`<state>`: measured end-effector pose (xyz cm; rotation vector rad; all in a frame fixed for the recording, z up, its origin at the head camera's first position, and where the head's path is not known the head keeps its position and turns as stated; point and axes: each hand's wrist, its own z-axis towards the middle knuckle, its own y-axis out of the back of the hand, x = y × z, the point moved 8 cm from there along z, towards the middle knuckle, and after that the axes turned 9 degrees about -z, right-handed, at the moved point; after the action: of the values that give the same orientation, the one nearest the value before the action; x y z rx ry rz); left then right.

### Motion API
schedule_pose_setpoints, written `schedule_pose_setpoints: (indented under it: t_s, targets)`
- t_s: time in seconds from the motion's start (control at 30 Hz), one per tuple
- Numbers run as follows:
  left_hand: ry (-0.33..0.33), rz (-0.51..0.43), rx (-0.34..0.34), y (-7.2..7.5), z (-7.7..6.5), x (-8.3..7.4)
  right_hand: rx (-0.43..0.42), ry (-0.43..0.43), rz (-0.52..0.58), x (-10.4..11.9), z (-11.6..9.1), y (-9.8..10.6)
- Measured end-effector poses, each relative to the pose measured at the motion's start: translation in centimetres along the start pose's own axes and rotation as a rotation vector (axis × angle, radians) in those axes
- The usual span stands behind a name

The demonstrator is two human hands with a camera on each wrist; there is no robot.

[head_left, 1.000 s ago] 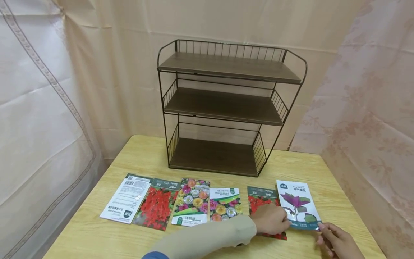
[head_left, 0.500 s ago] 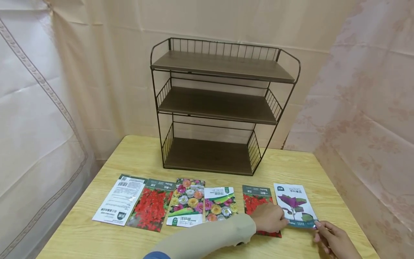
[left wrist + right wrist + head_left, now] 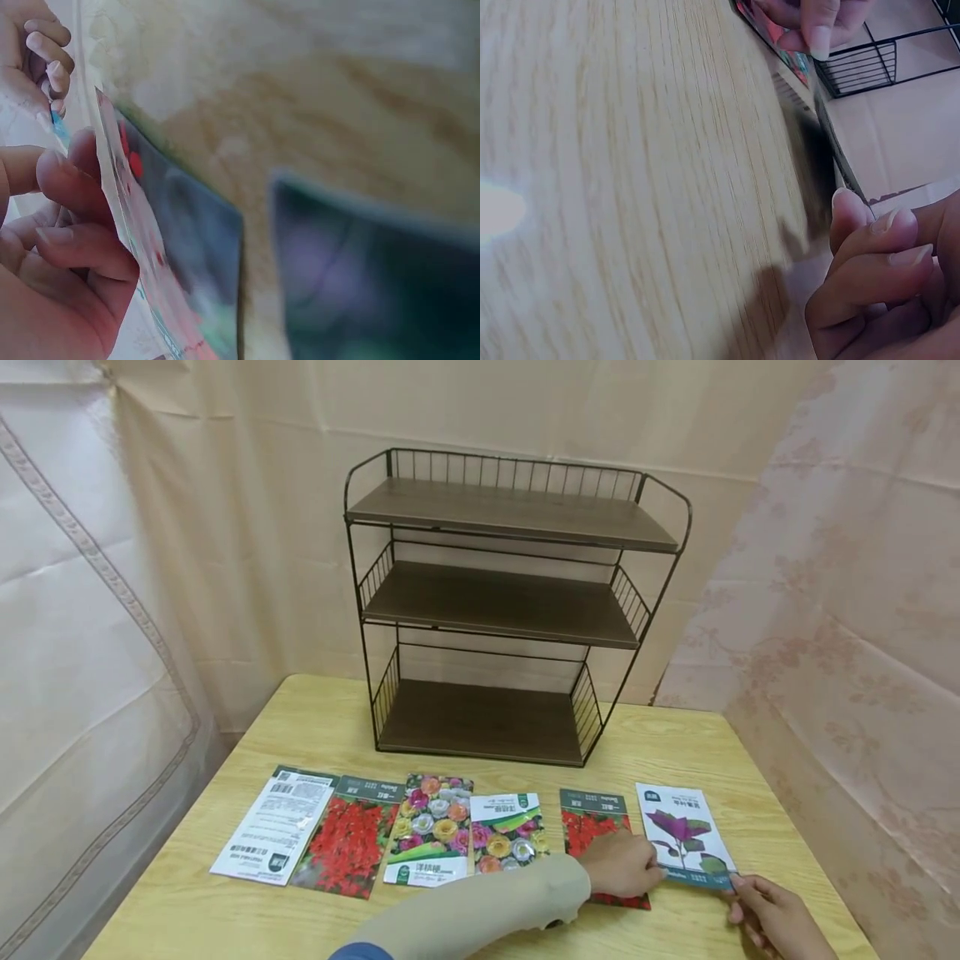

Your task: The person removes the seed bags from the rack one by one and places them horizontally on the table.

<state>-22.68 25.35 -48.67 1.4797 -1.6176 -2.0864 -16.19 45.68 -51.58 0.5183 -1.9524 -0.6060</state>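
Observation:
A white seed packet with a purple-leaved plant point(image 3: 681, 831) lies at the right of the row on the table point(image 3: 420, 927). My right hand point(image 3: 780, 917) pinches its near right corner between thumb and fingers. At its near left corner, my left hand point(image 3: 621, 863) pinches the edge, as the right wrist view shows with the left fingertips point(image 3: 820, 41). Under the left hand lies a red-flower seed packet point(image 3: 595, 827), partly covered. In the right wrist view the purple-plant packet point(image 3: 829, 135) is seen edge-on, its near edge a little above the tabletop.
Left of the hands lie two mixed-flower packets point(image 3: 431, 831), another red-flower packet point(image 3: 348, 839) and a white packet showing printed text point(image 3: 277, 827). Behind them stands a three-tier shelf rack point(image 3: 502, 593) with dark boards. Curtains point(image 3: 840, 610) hang around the table.
The head view has shifted slightly, so everything sits a little further left. Both hands keep their hold on the purple-plant packet, whose near edge has moved slightly.

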Motion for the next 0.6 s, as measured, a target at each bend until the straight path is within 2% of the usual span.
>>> schedule_pose_setpoints:
  t_s: [0.3,0.43,0.6]
  targets:
    - [-0.051,-0.027,-0.003,1.1,-0.4,0.2,0.023,-0.034,-0.024,-1.3,0.4,0.3]
    - [-0.069,-0.06,0.002,2.1,-1.0,0.6,0.0,-0.034,-0.129,-1.6,0.6,0.9]
    - [-0.109,-0.107,0.009,3.6,-1.6,1.9,0.009,-0.032,-0.217,-1.5,0.8,1.2]
